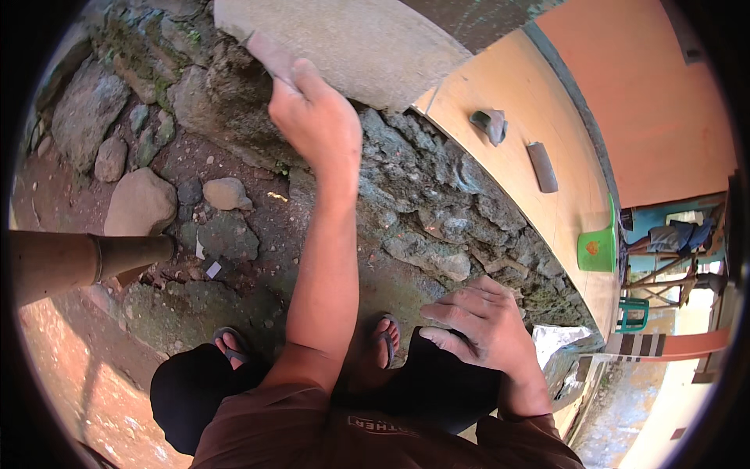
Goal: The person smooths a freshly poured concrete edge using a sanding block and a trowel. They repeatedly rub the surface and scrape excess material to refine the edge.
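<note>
My left hand (320,125) reaches up to the edge of a pale, rough slab (351,55). Its fingers are closed on a flat, pinkish-grey strip (269,55), which is pressed against or very near the slab's edge; what the strip is made of I cannot make out. Lower and to the right, my right hand (488,324) hovers over my dark-clothed leg near the stone wall. Grey dust coats its loosely bent fingers. The thumb stands apart from them, and nothing shows in that hand.
A rough stone wall (437,203) runs beside the tiled ledge (523,94). On the ledge lie a crumpled grey piece (491,125), a grey-brown strip (542,166) and a green plastic container (598,246). Rocks (141,203) and a bamboo pole (94,258) are at left.
</note>
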`<state>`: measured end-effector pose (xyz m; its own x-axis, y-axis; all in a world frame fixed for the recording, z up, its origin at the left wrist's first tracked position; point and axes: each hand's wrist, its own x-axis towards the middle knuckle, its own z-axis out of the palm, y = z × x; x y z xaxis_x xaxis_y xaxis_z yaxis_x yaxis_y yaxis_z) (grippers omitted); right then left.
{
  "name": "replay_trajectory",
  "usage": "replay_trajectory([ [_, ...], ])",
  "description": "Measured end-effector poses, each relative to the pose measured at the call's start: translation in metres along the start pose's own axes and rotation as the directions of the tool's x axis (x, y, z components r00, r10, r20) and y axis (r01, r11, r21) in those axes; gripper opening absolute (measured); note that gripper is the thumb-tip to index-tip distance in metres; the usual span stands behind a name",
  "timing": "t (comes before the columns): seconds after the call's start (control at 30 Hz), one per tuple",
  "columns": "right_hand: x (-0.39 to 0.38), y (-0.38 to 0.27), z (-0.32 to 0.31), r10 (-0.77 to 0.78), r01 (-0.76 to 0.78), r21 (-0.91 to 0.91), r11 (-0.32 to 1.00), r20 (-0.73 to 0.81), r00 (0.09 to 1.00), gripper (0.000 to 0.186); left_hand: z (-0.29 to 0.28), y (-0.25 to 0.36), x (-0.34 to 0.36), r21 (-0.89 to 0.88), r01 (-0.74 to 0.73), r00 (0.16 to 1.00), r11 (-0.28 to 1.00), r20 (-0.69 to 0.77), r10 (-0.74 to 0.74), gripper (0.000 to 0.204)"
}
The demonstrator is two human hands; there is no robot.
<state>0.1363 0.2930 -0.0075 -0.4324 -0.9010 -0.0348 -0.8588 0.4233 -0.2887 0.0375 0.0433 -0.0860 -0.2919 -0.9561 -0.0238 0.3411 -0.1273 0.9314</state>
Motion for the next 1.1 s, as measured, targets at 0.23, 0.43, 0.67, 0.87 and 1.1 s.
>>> replay_trajectory([
  [0.23, 0.003, -0.009, 0.002, 0.009, -0.007, -0.091, 0.996, 0.013, 1.000, 0.030, -0.013, 0.004, 0.019, 0.024, -0.152, 0.987, 0.988, 0.050, 0.151, 0.040],
  [0.43, 0.005, -0.005, 0.003, 0.008, -0.007, -0.077, 0.997, 0.010, 1.000, 0.028, -0.003, -0.019, -0.028, 0.010, -0.148, 0.984, 0.989, 0.102, 0.146, 0.047],
  [0.67, 0.017, -0.012, 0.011, -0.022, 0.024, -0.047, 0.999, 0.035, 0.999, 0.026, -0.009, 0.001, 0.037, -0.084, -0.169, 0.985, 0.982, -0.055, 0.165, 0.031],
  [0.87, 0.020, -0.001, 0.013, -0.028, 0.031, -0.135, 0.990, 0.025, 0.999, 0.029, -0.003, -0.037, -0.044, -0.044, -0.143, 0.989, 0.989, 0.023, 0.144, 0.033],
  [1.1, 0.024, -0.021, 0.010, -0.077, 0.080, -0.073, 0.994, 0.036, 0.996, 0.029, -0.013, -0.027, 0.029, 0.229, -0.475, 0.853, 0.850, -0.116, 0.508, 0.028],
])
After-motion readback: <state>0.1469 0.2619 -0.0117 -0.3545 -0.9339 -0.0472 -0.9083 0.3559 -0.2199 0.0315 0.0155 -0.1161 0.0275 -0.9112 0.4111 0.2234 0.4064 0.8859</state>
